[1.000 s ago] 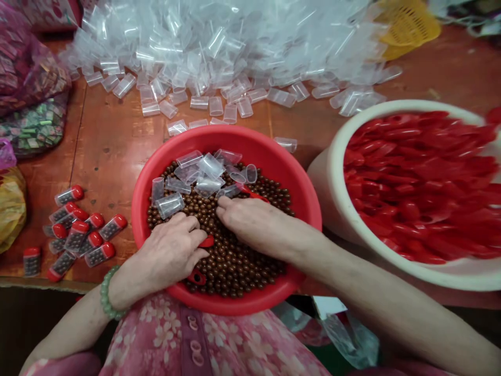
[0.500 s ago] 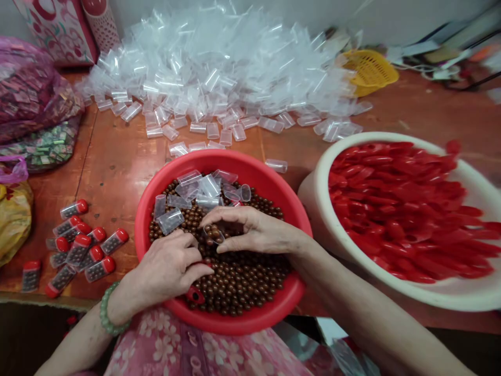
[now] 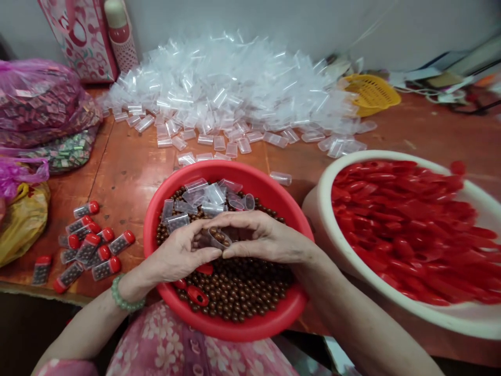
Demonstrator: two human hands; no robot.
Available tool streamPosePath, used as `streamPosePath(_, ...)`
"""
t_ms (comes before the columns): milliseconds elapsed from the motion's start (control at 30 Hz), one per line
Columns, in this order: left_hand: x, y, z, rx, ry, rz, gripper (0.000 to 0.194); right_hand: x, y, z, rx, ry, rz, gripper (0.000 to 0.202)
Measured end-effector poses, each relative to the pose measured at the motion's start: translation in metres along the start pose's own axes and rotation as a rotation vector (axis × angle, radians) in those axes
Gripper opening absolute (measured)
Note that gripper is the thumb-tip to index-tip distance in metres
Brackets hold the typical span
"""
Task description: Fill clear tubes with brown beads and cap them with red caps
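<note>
A small clear plastic tube (image 3: 219, 238), partly filled with brown balls, is held over the red basin (image 3: 152, 230) with its open end showing. Around its right side curl the fingers of my right hand (image 3: 262, 237), thumb below. My left hand (image 3: 178, 253) closes on the tube's left side, thumb and fingers against it. Beneath them, many shiny brown balls (image 3: 238, 297) fill the basin. Several unfilled clear tubes (image 3: 214, 193) lie on the balls towards the back. Red plastic caps (image 3: 198, 296) rest near the front left, one partly under my left hand.
Filled tubes with red caps (image 3: 88, 248) lie at left. A large heap of clear tubes (image 3: 235, 89) covers the back, beside a yellow basket (image 3: 371, 94). The white tub (image 3: 326, 193) at right holds red caps. Bags (image 3: 39, 104) and a bottle (image 3: 121, 36) stand back left.
My left hand has risen from the balls to the tube, meeting my right hand there. Red caps near it are more exposed. The whole view has shifted slightly.
</note>
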State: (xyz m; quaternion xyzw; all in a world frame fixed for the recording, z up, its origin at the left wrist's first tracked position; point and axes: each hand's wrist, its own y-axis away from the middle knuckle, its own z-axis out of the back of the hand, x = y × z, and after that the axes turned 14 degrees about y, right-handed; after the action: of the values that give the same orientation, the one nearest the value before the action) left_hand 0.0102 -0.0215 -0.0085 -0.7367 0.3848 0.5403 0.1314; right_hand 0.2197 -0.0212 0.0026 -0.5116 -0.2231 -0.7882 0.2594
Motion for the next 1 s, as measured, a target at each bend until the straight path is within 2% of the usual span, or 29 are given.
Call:
streamPosePath(133,-0.002,0.0,0.002,-0.005,0.021,0.026,0.037,0.004,-0.003,-0.002,-0.114,0.105,-0.016,0.042)
streamPosePath(300,-0.003,-0.002,0.005,-0.047,0.029,-0.025,0.032,0.009,-0.007,-0.004,-0.207,0.287,0.121,0.029)
streamPosePath(433,-0.003,-0.002,0.005,-0.064,0.134,-0.027,0.03,0.008,-0.008,-0.007,-0.324,0.233,0.11,0.018)
streamPosePath(533,-0.003,-0.002,0.007,-0.138,0.255,-0.024,0.028,0.004,-0.006,-0.011,-0.397,0.137,0.096,0.01)
streamPosePath(633,-0.002,-0.001,0.01,-0.255,0.347,-0.026,0.033,0.0,-0.004,-0.013,-0.411,0.044,0.048,0.015)
streamPosePath(700,-0.002,0.001,0.011,-0.283,0.396,-0.034,0.035,-0.001,-0.003,-0.014,-0.392,0.037,0.015,0.021)
streamPosePath(800,-0.005,0.004,0.011,-0.234,0.349,-0.092,0.027,0.0,-0.003,-0.013,-0.388,0.128,0.007,0.024)
streamPosePath(933,-0.012,0.007,0.008,-0.094,0.15,-0.137,0.014,0.001,-0.005,-0.01,-0.425,0.227,0.01,0.022)
streamPosePath(1000,-0.015,0.006,0.01,-0.085,0.068,-0.135,0.012,0.0,-0.005,-0.009,-0.43,0.25,-0.004,0.022)
